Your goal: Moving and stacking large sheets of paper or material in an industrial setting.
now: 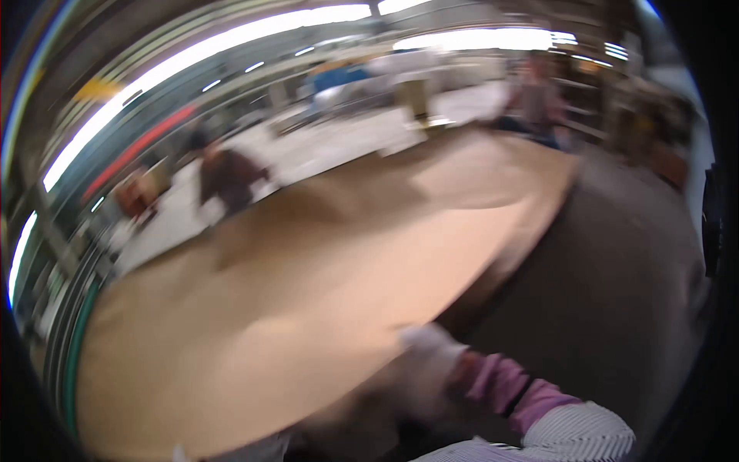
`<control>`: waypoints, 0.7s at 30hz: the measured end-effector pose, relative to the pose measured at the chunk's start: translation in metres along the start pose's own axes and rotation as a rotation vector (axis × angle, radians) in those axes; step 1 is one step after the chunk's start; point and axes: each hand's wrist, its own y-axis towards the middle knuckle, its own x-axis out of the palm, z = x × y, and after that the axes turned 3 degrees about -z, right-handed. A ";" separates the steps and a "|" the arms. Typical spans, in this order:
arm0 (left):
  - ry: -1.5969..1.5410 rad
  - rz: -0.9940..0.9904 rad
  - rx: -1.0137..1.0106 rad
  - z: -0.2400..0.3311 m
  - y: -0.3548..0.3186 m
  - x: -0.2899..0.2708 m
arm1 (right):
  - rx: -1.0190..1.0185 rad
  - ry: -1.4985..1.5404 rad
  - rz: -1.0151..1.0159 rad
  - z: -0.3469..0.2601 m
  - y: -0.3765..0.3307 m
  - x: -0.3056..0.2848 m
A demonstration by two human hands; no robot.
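Observation:
A large brown sheet (pixel 308 292), its material too blurred to tell, spreads across most of the view with soft folds. At its near right edge is my right hand (pixel 431 358) in a pale glove, fingertips closed over the border. The wrist and forearm show a purple sleeve (pixel 500 385) and a striped white-grey one. Along the lower edge a greyish patch (pixel 265 448) shows beside the sheet; it may be my left hand, but its fingers cannot be made out.
Across the sheet a person in dark clothing (pixel 227 177) leans at its far edge; another person (pixel 539 100) stands at the far right corner. Beyond runs a long pale table (pixel 339 150). Dark floor (pixel 616 292) lies to the right, a green-edged rail (pixel 77 354) to the left.

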 end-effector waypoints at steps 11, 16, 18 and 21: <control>-0.098 0.412 -0.015 0.000 0.020 -0.034 | 0.571 0.702 0.094 0.005 0.002 -0.121; -0.194 0.406 0.109 0.027 0.012 0.025 | -0.623 -0.972 -0.024 0.009 0.005 -0.178; -0.168 0.361 0.071 0.045 0.000 0.035 | -0.522 -0.950 -0.028 -0.027 0.004 -0.172; -0.211 0.330 0.051 0.042 0.001 -0.006 | 0.117 -0.378 -0.004 -0.004 0.041 -0.168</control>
